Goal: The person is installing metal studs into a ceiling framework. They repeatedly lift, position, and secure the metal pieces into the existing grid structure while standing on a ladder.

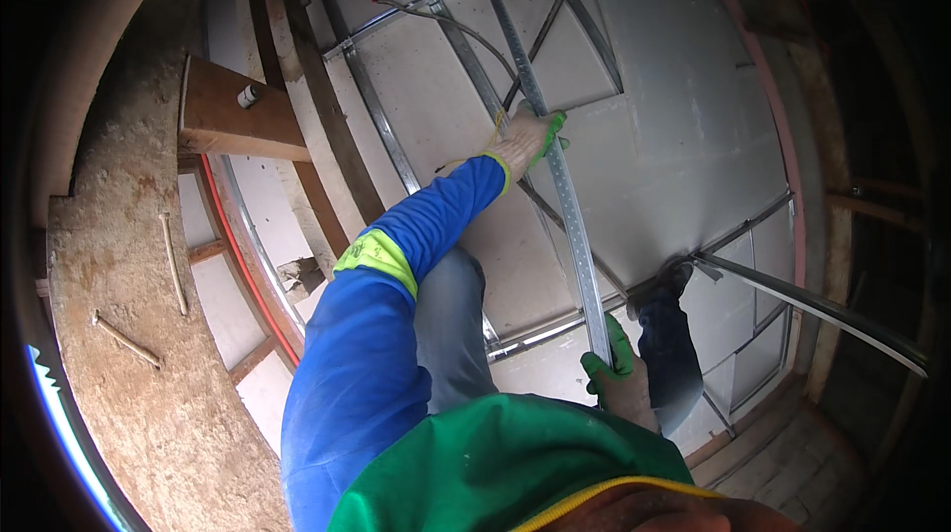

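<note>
A long, narrow galvanized metal profile [568, 205], dotted with small dimples, slants from the top of the view down toward my body. My left hand [533, 139], in a white knit glove with green coating, is closed round its middle with the arm stretched forward. Close to my body, my right hand [620, 373], in a similar green-coated glove, grips the near end; part of that hand is hidden by my green garment. Beneath the profile lies a grid of metal framing [380, 121] over pale boards [515, 255].
Dark cable [461, 29] crosses the framing. At left, a rough wooden plank [109, 235] carries two long nails [173, 265], beside a wooden beam [238, 121] with a small white cylinder [249, 96]. Another metal profile [812, 304] juts out right, near my dark boot [674, 279].
</note>
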Demonstrator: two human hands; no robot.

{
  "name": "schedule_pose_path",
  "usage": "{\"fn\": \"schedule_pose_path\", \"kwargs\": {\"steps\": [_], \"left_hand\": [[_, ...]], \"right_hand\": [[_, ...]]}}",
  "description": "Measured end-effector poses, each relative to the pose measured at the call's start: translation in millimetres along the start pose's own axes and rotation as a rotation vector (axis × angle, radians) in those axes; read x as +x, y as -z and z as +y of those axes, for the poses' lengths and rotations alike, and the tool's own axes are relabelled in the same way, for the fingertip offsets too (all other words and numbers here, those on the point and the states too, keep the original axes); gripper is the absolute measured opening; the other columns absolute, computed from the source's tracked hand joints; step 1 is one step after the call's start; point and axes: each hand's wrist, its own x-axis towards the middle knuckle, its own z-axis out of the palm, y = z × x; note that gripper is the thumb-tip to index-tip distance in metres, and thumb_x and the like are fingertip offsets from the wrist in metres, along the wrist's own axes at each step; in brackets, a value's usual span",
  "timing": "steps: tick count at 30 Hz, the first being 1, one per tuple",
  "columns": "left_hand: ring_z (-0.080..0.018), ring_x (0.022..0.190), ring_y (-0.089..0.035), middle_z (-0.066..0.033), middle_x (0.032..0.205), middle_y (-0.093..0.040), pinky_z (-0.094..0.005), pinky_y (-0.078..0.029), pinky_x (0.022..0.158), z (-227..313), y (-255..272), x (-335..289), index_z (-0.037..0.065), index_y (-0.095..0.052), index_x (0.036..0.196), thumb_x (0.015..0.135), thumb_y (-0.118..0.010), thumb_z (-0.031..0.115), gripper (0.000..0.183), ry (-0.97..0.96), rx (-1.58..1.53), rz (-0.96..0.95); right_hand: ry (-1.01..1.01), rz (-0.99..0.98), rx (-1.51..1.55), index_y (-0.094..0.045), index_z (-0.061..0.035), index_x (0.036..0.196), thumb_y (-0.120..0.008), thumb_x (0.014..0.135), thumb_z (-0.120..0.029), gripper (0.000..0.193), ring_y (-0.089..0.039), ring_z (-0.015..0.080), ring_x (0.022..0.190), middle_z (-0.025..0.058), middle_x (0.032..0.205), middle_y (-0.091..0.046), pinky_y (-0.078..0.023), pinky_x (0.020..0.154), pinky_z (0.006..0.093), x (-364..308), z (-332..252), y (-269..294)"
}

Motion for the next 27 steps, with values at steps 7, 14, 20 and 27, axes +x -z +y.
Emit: {"fn": "schedule_pose_path", "kwargs": {"steps": [7, 14, 20, 27], "left_hand": [[-0.0243, 0.077, -0.075, -0.0128, 0.102, -0.065, -0.0358, -0.065, 0.064, 5.3, -40.1, 32.8, -0.004, -0.049, 0.127, 0.1, -0.069, 0.02, 0.041, 0.069, -0.094, -0.033], [-0.0277, 0.071, -0.074, -0.0145, 0.098, -0.064, -0.0403, -0.063, 0.054, 26.6, -82.4, 36.2, -0.008, -0.049, 0.123, 0.102, -0.061, 0.017, 0.035, 0.093, -0.216, 0.008], [-0.0302, 0.068, -0.074, -0.0148, 0.09, -0.064, -0.0414, -0.062, 0.053, 21.5, -95.3, 53.1, -0.008, -0.052, 0.115, 0.101, -0.06, 0.014, 0.027, 0.153, -0.254, 0.028], [-0.0264, 0.06, -0.069, -0.0116, 0.086, -0.063, -0.0396, -0.053, 0.044, -12.4, -95.7, 10.0, 0.0, -0.053, 0.114, 0.1, -0.061, 0.014, 0.021, 0.06, -0.392, 0.222]], "right_hand": [[-0.015, 0.13, -0.029, -0.052, -0.0135, 0.159, -0.071, 0.098, -0.004, 0.064, -0.048, 0.0055, 0.06, -0.0033, 0.086, -0.057, -0.045, 0.054, 0.0227, -2.8, -41.5, 14.3], [-0.036, 0.134, -0.262, -0.051, -0.0109, 0.158, -0.065, 0.096, 0.002, 0.065, -0.056, 0.0063, 0.066, 0.0007, 0.09, -0.064, -0.049, 0.055, 0.0246, -33.0, -106.0, 59.2], [0.057, 0.171, -0.215, -0.055, -0.0077, 0.153, -0.064, 0.096, 0.001, 0.058, -0.055, 0.0069, 0.067, 0.0035, 0.094, -0.067, -0.05, 0.055, 0.0263, -4.2, -79.3, 68.4], [0.193, 0.168, -0.574, -0.058, -0.0056, 0.147, -0.076, 0.091, -0.013, 0.059, -0.071, 0.0426, 0.103, 0.0231, 0.119, -0.072, -0.059, 0.086, 0.0459, 20.4, 18.5, 103.1]]}}
